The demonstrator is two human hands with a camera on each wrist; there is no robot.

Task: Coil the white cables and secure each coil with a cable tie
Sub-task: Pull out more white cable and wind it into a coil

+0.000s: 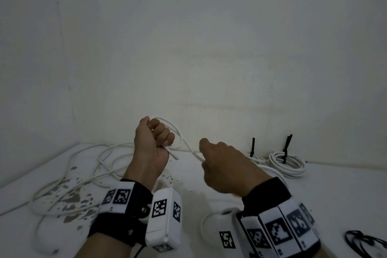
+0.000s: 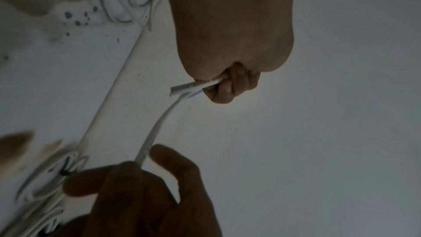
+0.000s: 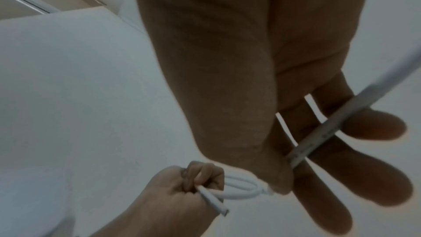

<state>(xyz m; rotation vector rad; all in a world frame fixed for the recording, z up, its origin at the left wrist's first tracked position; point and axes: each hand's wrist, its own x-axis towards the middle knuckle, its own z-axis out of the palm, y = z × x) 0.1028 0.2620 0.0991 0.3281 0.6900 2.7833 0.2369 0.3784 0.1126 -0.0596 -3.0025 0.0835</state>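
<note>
My left hand [image 1: 159, 134] is raised in a fist and grips a white cable [image 1: 189, 148] that makes one small loop above the fingers. The cable's cut end [image 1: 173, 155] pokes out below the fist. To its right, my right hand [image 1: 209, 159] pinches the same cable between thumb and fingers, and the rest trails back under that wrist. The left wrist view shows the left hand [image 2: 227, 86] clamping the cable [image 2: 154, 132], with the right hand [image 2: 141, 177] below. In the right wrist view the cable [image 3: 318, 132] crosses the right hand [image 3: 307, 159], and the left hand [image 3: 193, 183] holds the loop.
A coiled white cable [image 1: 287, 164] with a black tie [image 1: 285, 148] lies against the back wall at right. A second black tie [image 1: 253, 146] stands beside it, its coil partly hidden. Loose white cables [image 1: 88, 174] sprawl over the stained table [image 1: 71, 197]. Black ties [image 1: 364, 242] lie front right.
</note>
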